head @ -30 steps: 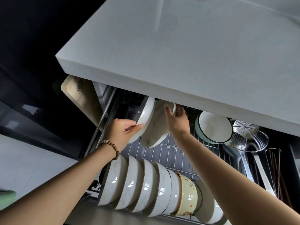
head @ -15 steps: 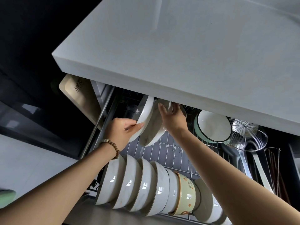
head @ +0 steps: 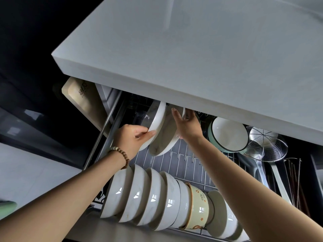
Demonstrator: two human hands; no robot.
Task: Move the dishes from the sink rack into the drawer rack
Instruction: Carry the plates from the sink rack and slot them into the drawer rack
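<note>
Under the grey countertop, the drawer rack (head: 185, 163) is pulled out. Two white marbled plates stand on edge at its back left. My left hand (head: 131, 138) pinches the lower rim of the left plate (head: 158, 119). My right hand (head: 187, 123) grips the top rim of the right plate (head: 164, 138), which leans against the left one with its bottom edge on the wires. A row of several white bowls (head: 150, 196) and a cream patterned bowl (head: 199, 206) fills the rack's front.
The countertop (head: 209, 58) overhangs the drawer's back. A green-rimmed bowl (head: 229, 133) and a wire skimmer (head: 265, 144) sit at the right, with chopsticks (head: 295, 182) further right. A cutting board (head: 82, 100) stands at the drawer's left. Bare wires lie mid-rack.
The right plate has swung more upright and closer to the left plate. My right hand slid up to its top rim. My left hand stayed on the left plate.
</note>
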